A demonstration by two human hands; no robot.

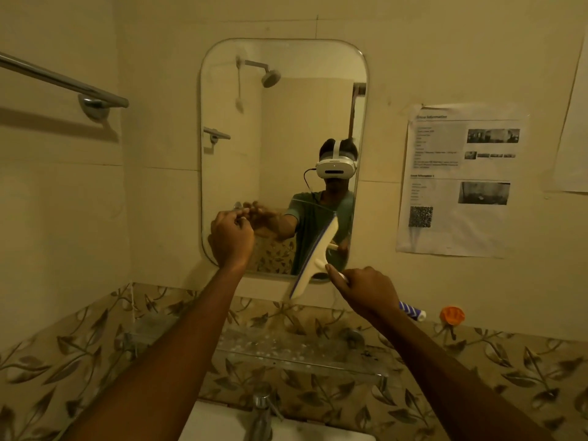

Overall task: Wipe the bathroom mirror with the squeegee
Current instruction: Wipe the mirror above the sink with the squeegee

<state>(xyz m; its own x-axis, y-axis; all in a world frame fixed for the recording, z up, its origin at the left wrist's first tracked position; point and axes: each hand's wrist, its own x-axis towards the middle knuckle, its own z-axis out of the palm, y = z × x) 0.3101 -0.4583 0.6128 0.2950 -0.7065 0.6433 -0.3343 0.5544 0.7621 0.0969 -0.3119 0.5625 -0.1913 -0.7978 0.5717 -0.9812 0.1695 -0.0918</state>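
Note:
A tall mirror (254, 122) with rounded corners hangs on the cream wall ahead. My right hand (362, 289) is shut on the handle of a white squeegee (313, 262) with a blue blade edge. The blade stands tilted against the mirror's lower right part, and its lower end reaches past the bottom edge. My left hand (230, 238) rests at the mirror's lower left edge, fingers curled, thumb and fingertips pinched close together; whether it grips anything I cannot make out. The glass reflects a person wearing a headset.
A glass shelf (286, 348) juts out under the mirror, above a tap (262, 415) and a white basin (216, 424). A towel rail (63, 81) is on the left wall. A striped tube (412, 310), an orange hook (451, 315) and a taped paper sheet (458, 179) are at the right.

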